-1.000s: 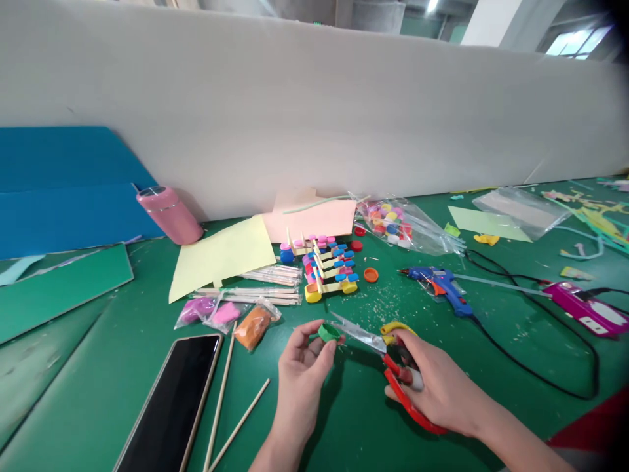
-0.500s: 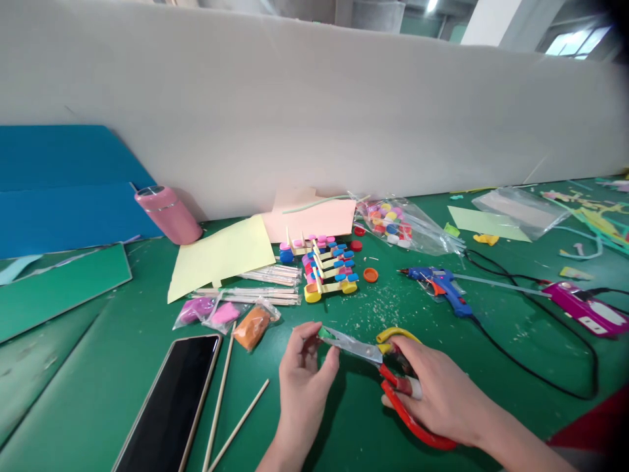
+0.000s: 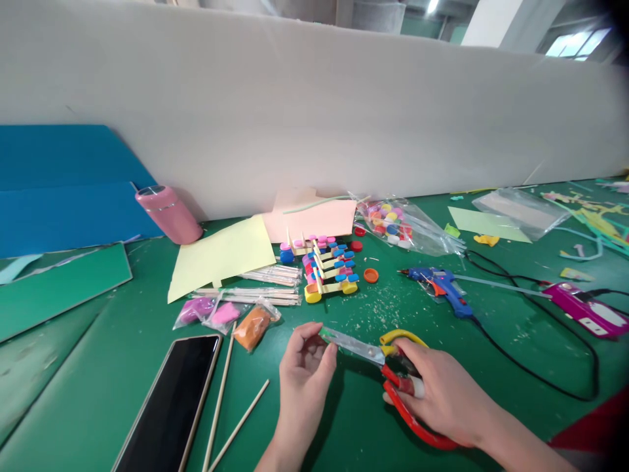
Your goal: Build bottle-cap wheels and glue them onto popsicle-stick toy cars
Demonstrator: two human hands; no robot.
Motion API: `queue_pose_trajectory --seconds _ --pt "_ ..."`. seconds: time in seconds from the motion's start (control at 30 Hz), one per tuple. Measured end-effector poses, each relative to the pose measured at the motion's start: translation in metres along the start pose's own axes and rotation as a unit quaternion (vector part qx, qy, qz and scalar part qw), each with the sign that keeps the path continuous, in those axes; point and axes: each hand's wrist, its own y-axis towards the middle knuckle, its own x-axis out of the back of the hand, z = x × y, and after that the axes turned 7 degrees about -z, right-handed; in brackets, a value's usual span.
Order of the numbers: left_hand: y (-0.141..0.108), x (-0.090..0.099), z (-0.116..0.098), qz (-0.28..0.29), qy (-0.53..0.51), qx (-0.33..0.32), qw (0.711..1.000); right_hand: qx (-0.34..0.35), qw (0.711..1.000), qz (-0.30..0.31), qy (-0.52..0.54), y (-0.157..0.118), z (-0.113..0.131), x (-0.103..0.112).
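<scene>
Two hands, one small green piece, one pair of scissors — lower centre of the frame.

One blue board fills the upper left, one pink bottle beside it; lower left lie one phone and two bare sticks, near three wrapped packets; the left hand pinches the green piece at its fingertips, against the blades; two red caps and one orange cap sit mid-frame; the right hand is closed round the scissor handles; one glue gun and one magenta power strip follow rightward — all on a green table strewn with pale crumbs, a white partition behind, one pillar upper right.
</scene>
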Motion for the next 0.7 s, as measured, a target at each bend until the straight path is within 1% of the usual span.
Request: queue_pose_trajectory --seconds 0.1,0.2,0.3,0.37,0.4,0.5,0.6,0.7 --pt "0.000 -0.001 0.000 -0.005 -0.003 -0.008 1.000 -0.010 0.998 0.036 0.048 -0.001 0.002 0.001" --pt "0.001 0.000 0.000 -0.008 -0.001 -0.033 0.999 -0.021 0.993 0.070 0.088 -0.002 0.006 0.004" --pt "0.001 0.000 -0.002 -0.008 0.015 -0.065 0.998 -0.031 0.981 0.115 0.150 -0.002 0.007 0.006" --pt "0.001 0.000 -0.002 -0.007 0.025 -0.077 0.997 -0.039 0.976 0.123 0.177 -0.001 0.005 0.007" --pt "0.000 0.000 -0.003 -0.008 0.029 -0.079 0.996 -0.044 0.977 0.114 0.177 -0.001 0.003 0.007" --pt "0.000 0.000 -0.002 -0.012 0.040 -0.077 0.996 -0.047 0.988 0.057 0.136 -0.001 -0.003 0.007" --pt "0.000 0.000 0.001 -0.020 0.050 -0.085 0.995 -0.018 0.996 0.021 0.081 -0.002 -0.005 0.007" --pt "0.001 0.000 0.005 -0.032 0.080 -0.116 0.989 0.019 1.000 -0.022 0.005 -0.003 -0.003 0.006"
